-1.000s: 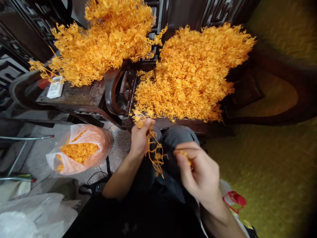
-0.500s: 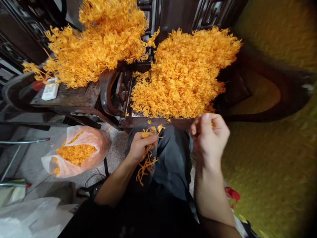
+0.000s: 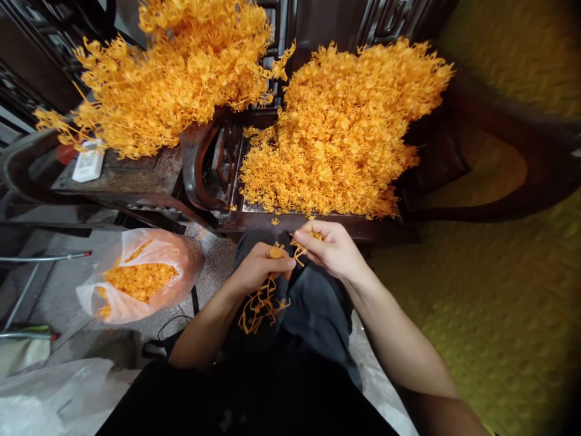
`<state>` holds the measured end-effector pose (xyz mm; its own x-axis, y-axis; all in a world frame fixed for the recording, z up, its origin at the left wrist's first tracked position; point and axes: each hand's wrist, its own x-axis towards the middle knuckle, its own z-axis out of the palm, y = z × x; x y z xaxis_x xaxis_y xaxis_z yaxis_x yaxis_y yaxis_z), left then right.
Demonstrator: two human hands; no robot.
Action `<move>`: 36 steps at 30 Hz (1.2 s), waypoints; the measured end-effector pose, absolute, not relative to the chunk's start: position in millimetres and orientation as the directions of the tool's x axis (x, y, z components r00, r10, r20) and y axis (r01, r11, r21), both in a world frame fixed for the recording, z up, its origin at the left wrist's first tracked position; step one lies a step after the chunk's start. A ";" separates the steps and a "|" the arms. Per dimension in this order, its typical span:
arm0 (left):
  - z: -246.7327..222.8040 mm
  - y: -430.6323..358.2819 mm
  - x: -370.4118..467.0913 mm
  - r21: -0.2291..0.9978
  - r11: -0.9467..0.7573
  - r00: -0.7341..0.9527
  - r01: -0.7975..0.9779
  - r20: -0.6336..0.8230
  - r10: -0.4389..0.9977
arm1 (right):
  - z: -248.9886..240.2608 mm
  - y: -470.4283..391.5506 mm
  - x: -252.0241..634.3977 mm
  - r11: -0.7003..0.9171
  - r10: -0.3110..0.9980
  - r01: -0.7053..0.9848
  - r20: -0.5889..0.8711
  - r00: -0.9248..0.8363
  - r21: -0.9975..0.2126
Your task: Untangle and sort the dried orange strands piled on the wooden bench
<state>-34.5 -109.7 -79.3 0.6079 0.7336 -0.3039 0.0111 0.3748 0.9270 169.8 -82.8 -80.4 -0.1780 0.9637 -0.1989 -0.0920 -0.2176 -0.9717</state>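
Note:
Over my lap, my left hand [image 3: 262, 266] is closed on a bunch of thin orange strands [image 3: 263, 309], which look like plastic stems and dangle below the palm. An orange tip [image 3: 276, 249] shows above its fingers. Just beside it, my right hand [image 3: 329, 248] pinches small orange stringy pieces [image 3: 299, 249] between thumb and fingers. The fingertips of both hands are close together; whether they touch the same strand, I cannot tell. In front of my knees, a large heap of similar curly orange pieces [image 3: 336, 139] covers the seat of a dark wooden chair [image 3: 363, 224].
A second orange pile [image 3: 163, 91] lies on the neighbouring wooden chair [image 3: 140, 178], near a white box-like object [image 3: 88, 162]. On the floor at left stands a pinkish plastic bag [image 3: 184, 260] holding orange pieces. Yellow textured material [image 3: 454, 303] stretches along the right.
My right hand has come down and left from beside the chair's front edge to meet my left hand. The left hand stays over my lap, still holding the orange strands.

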 end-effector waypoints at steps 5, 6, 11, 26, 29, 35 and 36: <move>-82.9 -116.1 -53.1 0.875 0.482 0.661 0.042 -0.386 0.643 | -84.7 -63.7 203.1 -0.024 0.966 -0.186 -0.071 0.249 -0.982; -83.9 -116.0 -54.7 0.870 0.488 0.668 0.065 -0.402 0.626 | -80.6 -67.1 204.3 -0.058 0.991 -0.107 -0.070 0.118 -0.993; -81.8 -109.6 -48.1 0.889 0.412 0.714 0.199 -0.419 0.561 | -47.9 -97.2 172.8 0.227 0.878 0.357 0.032 -0.478 -0.906; -90.2 -120.9 -60.2 0.884 0.448 0.747 0.137 -0.389 0.539 | -41.0 -14.3 165.2 0.274 0.839 0.673 0.512 0.181 -0.687; -95.8 -122.0 -59.0 0.867 0.490 0.717 0.087 -0.396 0.574 | -46.3 38.0 130.7 0.336 0.892 0.756 0.447 -0.065 -0.561; -100.8 -128.8 -58.5 0.863 0.503 0.658 0.042 -0.403 0.637 | -97.4 121.4 74.0 0.469 0.871 0.842 0.294 -0.393 -0.265; -101.0 -129.8 -58.9 0.867 0.497 0.658 0.040 -0.397 0.640 | -110.6 129.0 71.8 0.485 0.865 0.840 0.277 -0.418 -0.245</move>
